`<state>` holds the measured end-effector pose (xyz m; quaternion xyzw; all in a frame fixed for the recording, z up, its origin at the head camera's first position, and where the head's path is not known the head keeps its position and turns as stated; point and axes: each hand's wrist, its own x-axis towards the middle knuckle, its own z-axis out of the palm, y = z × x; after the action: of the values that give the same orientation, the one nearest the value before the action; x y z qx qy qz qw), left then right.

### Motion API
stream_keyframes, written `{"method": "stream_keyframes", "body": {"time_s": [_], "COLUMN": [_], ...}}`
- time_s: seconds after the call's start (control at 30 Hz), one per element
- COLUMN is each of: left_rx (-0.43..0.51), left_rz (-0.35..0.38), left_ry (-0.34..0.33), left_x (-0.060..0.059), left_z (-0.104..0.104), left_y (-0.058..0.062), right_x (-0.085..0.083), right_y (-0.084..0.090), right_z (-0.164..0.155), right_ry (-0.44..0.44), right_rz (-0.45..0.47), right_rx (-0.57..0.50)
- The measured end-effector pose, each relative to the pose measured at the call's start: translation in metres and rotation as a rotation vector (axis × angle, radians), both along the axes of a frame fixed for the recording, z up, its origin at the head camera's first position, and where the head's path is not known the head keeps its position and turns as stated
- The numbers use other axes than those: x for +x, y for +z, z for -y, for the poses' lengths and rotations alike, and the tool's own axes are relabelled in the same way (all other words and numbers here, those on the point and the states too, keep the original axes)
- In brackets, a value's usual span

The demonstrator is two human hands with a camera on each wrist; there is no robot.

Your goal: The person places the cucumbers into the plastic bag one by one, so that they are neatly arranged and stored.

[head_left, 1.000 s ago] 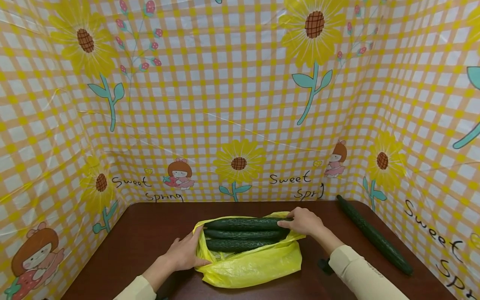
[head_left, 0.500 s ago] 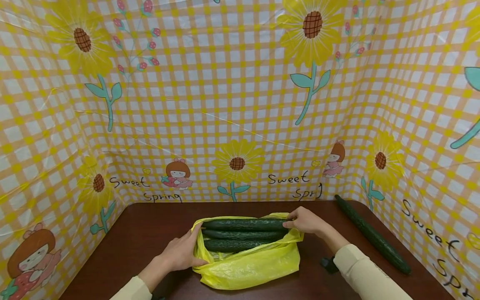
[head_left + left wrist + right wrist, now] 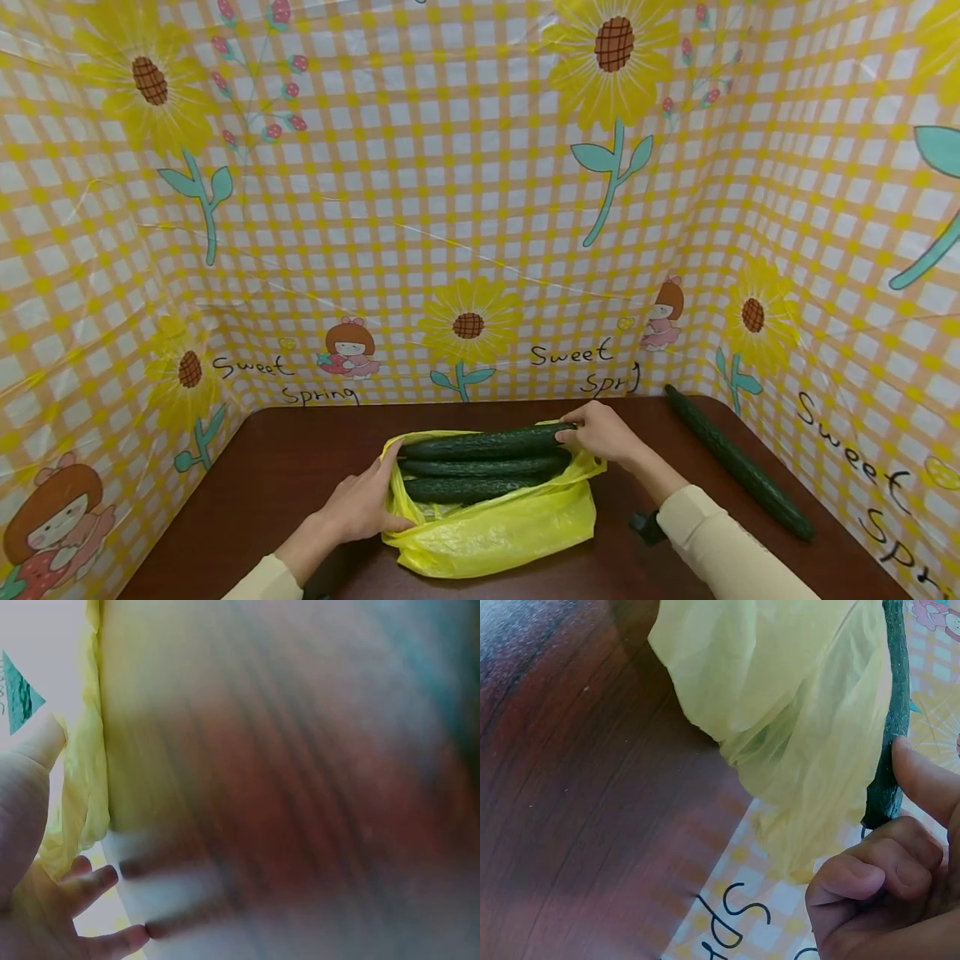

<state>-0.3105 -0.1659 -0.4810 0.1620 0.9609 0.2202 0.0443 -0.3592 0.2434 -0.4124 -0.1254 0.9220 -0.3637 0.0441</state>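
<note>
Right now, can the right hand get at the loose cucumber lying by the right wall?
Probably yes: the loose cucumber lies bare on the table with nothing between, but the right hand is gripping the top cucumber in the yellow bag.

Three dark green cucumbers point(image 3: 480, 465) are laid lengthwise, side by side, in an open yellow bag point(image 3: 495, 525). The rearmost cucumber point(image 3: 483, 442) is tilted, its right end raised.

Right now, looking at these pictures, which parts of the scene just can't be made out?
- Left wrist view: mostly blur; only the left hand and yellow bag show.
- Head view: the bag hides the lower cucumbers' undersides.
- Head view: a small black thing is half hidden behind the right sleeve.
- Right wrist view: the top cucumber is cut off by the edge.
</note>
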Motion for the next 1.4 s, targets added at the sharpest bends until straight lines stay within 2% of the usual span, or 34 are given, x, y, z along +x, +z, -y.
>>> {"method": "stream_keyframes", "body": {"time_s": [0.1,0.5,0.7,1.03,1.27,1.4], "left_rx": [0.007,0.02,0.003,-0.01,-0.018,-0.019], "left_rz": [0.001,0.023,0.017,-0.01,-0.003,-0.001], "left_ry": [0.007,0.025,0.003,-0.015,-0.019,-0.023], "left_x": [0.001,0.003,0.002,0.0,-0.002,-0.002], "left_z": [0.001,0.001,0.0,0.003,0.004,0.005], "left_y": [-0.002,-0.005,-0.004,-0.004,-0.005,-0.004], "right_x": [0.0,-0.003,-0.004,-0.009,-0.013,-0.016], "right_y": [0.0,-0.014,-0.02,-0.016,-0.005,-0.001], "right_z": [0.006,0.011,0.007,0.004,0.003,0.002], "right_ry": [-0.003,-0.04,-0.054,-0.077,-0.13,-0.124], "right_rz": [-0.019,0.024,0.054,-0.089,-0.007,0.029], "right_rx": [0.003,-0.033,-0.023,0.029,0.085,0.094]}}
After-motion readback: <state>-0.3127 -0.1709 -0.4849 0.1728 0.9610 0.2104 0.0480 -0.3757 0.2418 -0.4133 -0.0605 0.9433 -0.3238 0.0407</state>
